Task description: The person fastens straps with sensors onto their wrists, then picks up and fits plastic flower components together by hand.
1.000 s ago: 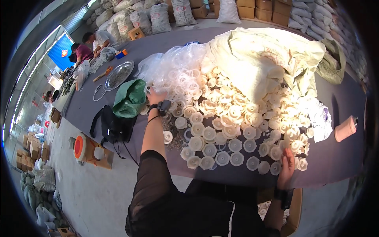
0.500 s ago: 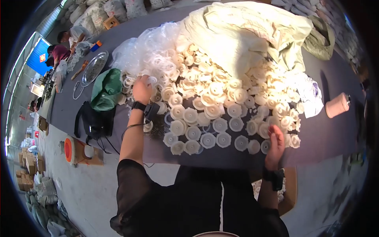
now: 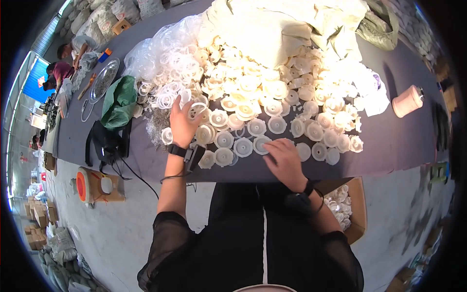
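Note:
My left hand [image 3: 183,127] is over the left side of the parts on the table, pinching a white plastic ring [image 3: 196,110] between thumb and fingers. Loose white rings [image 3: 168,100] lie just beyond it. Nearer me are several round, cream-white plastic discs with notched rims and raised centres; one disc [image 3: 242,147] lies between my two hands. My right hand [image 3: 286,165] reaches in over the front rows with its fingers stretched out. Its fingertips are at the edge of another disc [image 3: 261,144], partly covering it; whether they touch it I cannot tell.
A heap of cream parts [image 3: 272,90] spreads under a pale woven sack [image 3: 253,34], beside clear plastic bags [image 3: 160,44]. Left are a green bag [image 3: 119,103], a black pouch [image 3: 106,142] and a metal tray [image 3: 104,80]. A thread cone [image 3: 407,101] stands right; a carton [image 3: 359,209] sits below.
My right hand has moved left from the right end of the discs to the middle front. My left hand has shifted slightly right and nearer, with a ring in its fingers. The view has shifted.

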`<state>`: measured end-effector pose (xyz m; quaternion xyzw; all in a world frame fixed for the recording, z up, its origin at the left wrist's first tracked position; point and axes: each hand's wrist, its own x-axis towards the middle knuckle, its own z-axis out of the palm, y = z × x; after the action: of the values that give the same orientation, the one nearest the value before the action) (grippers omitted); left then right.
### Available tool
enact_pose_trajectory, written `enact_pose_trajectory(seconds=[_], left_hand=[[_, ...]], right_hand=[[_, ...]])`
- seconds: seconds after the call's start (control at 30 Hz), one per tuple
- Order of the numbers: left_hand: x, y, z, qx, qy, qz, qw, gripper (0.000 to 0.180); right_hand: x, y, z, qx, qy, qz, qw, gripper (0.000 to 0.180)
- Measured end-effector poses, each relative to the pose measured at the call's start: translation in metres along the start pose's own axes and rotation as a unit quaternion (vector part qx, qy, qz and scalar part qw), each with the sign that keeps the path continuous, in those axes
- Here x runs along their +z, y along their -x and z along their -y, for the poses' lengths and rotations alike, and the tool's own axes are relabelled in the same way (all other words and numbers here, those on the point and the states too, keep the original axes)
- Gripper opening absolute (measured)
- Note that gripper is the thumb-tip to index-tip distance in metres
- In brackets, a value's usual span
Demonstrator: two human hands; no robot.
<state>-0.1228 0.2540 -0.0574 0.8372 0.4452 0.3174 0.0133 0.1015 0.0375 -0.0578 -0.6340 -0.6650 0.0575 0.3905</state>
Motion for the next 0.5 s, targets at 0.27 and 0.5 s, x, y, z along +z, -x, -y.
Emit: enact_pose_trajectory(seconds=[0.27, 0.5], left_hand=[[-0.005, 0.022, -0.023, -0.128, 0.202, -0.001, 0.971, 0.017], [-0.010, 0.046, -0.054, -0.235, 0.523, 0.073, 0.816, 0.009]], right_hand=[[0.033, -0.002, -0.003, 0.001, 0.065, -0.039, 0.997, 0.027], [0.024, 0.012, -0.005, 0.290, -0.423, -0.057, 0.857, 0.013]])
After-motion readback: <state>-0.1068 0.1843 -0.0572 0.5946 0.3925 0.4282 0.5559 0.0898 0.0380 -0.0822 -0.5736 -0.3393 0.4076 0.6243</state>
